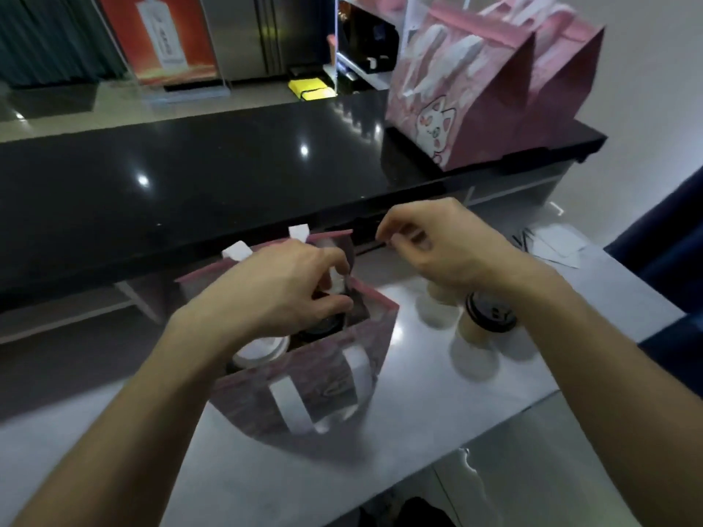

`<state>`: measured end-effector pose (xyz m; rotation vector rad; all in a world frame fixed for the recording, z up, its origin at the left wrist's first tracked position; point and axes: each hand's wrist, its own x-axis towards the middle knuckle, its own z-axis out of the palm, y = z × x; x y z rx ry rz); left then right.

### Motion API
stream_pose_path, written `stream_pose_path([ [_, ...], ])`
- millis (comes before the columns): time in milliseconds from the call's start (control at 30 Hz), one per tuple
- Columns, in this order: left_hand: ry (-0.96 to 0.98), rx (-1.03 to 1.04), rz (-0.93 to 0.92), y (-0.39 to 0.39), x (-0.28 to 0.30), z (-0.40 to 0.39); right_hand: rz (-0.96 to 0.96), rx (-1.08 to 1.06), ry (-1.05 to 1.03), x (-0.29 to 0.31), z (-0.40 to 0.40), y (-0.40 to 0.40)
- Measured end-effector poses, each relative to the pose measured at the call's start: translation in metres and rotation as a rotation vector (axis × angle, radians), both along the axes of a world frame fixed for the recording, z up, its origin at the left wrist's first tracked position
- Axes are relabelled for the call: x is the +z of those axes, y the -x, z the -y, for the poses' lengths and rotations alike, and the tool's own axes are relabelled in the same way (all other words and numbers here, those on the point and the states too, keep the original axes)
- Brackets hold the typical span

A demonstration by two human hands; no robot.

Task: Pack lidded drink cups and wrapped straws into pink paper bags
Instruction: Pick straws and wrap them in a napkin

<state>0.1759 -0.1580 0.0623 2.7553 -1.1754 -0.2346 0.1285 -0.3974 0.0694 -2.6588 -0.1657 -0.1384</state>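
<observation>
Bench's near edge bare. Open bag (pixel 304 382) blocks middle; left hand (pixel 277 287) fills its mouth. Cups (pixel 483 329) crowd right edge, below right hand (pixel 437 249).

Beyond my hands I see a long glossy black counter (pixel 190 176) reflecting ceiling lights; behind it stand a steel refrigerator (pixel 243 32) and an orange poster (pixel 159 36).
</observation>
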Motion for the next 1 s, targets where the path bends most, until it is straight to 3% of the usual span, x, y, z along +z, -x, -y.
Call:
stream_pose_path([
  [233,-0.019,-0.007,0.049,0.002,-0.017,0.098,0.034,-0.44,0.0,-0.046,0.19,0.002],
  [433,-0.06,0.131,0.035,0.001,-0.05,0.195,-0.169,-0.554,0.051,-0.15,0.34,-0.028],
  [633,0.004,0.283,-0.038,0.007,-0.072,0.283,-0.32,-0.544,0.038,-0.234,0.399,-0.051],
  [833,0.067,0.372,-0.003,0.017,-0.089,0.332,-0.356,-0.444,0.129,-0.262,0.422,-0.063],
  [1000,0.396,0.486,-0.057,0.014,-0.103,0.367,-0.256,-0.494,-0.095,-0.249,0.427,-0.05],
])
